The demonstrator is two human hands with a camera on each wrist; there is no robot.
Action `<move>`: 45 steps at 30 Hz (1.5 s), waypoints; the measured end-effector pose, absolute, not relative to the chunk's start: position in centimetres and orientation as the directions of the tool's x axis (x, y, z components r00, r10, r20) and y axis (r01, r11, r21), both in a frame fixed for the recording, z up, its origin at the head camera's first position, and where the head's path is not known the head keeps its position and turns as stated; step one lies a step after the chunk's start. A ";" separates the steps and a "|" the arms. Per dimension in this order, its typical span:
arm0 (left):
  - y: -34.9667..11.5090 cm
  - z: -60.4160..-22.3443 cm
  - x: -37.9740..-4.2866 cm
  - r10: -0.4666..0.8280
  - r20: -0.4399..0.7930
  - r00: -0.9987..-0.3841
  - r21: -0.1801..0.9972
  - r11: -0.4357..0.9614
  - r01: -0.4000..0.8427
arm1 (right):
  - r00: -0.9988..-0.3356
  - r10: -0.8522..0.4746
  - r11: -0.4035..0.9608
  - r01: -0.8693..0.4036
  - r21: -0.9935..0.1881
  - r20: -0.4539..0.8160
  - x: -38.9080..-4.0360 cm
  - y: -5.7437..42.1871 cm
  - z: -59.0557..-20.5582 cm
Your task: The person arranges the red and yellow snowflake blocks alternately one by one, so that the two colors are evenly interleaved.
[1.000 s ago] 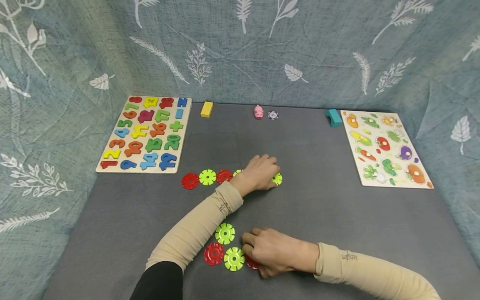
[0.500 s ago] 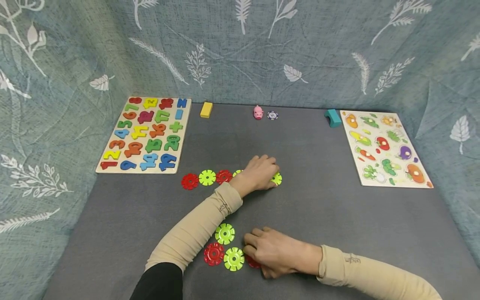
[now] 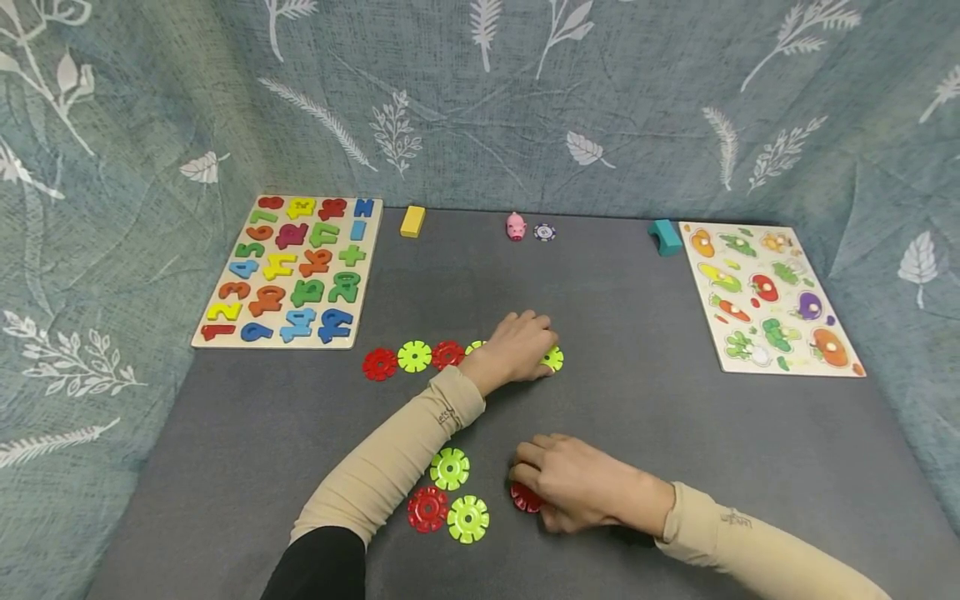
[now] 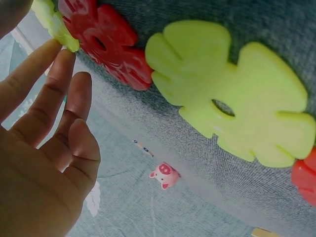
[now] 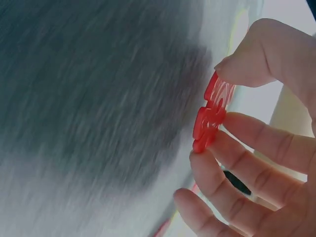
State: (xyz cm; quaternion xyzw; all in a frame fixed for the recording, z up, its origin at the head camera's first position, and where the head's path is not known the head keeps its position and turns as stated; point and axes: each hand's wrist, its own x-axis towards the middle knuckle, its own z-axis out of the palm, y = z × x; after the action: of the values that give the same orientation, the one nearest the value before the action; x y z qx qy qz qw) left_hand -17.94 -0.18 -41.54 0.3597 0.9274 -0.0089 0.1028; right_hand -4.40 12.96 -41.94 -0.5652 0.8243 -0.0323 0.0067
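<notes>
- Red gear disc (image 3: 525, 497) pinched by right hand (image 3: 581, 483), lower centre of frame.
- Left hand (image 3: 517, 346), fingers relaxed, rests on disc row (image 3: 414, 356) at mid-frame, gripping nothing.

- The place looks like a staged play corner set up for recording, not a lived-in room.
- A blue-grey cloth (image 3: 480, 100) printed with white leaves hangs round three sides as a backdrop.
- The worktop (image 3: 637, 417) is covered in plain dark grey fabric.
- Children's toys are laid out on it: a number puzzle board (image 3: 288, 268), a vegetable puzzle board (image 3: 768, 296), a small pink pig (image 3: 515, 226), and red and green plastic gear discs (image 3: 414, 356).
</notes>
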 end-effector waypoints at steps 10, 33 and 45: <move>-0.2 -41.8 -17.9 0.664 -0.185 -0.725 0.045 0.742 0.668 | -0.498 -0.853 0.499 -0.866 -0.034 0.154 -7.7 16.5 -41.6; -0.2 -41.7 -17.8 0.658 -0.178 -0.732 0.037 0.748 0.663 | -0.777 -0.629 0.773 -0.623 -0.118 -0.016 -15.4 19.3 -41.7; -0.2 -41.5 -17.7 0.651 -0.184 -0.737 0.042 0.754 0.656 | -0.792 -0.608 0.789 -0.594 -0.157 -0.056 -16.5 19.0 -42.1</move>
State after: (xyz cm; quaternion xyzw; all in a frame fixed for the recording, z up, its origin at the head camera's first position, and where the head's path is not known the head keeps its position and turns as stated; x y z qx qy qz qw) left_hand -17.71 -0.16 -41.54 0.3506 0.9317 -0.0128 0.0940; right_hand -16.50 19.03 -42.06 -0.3184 0.9443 -0.0656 0.0519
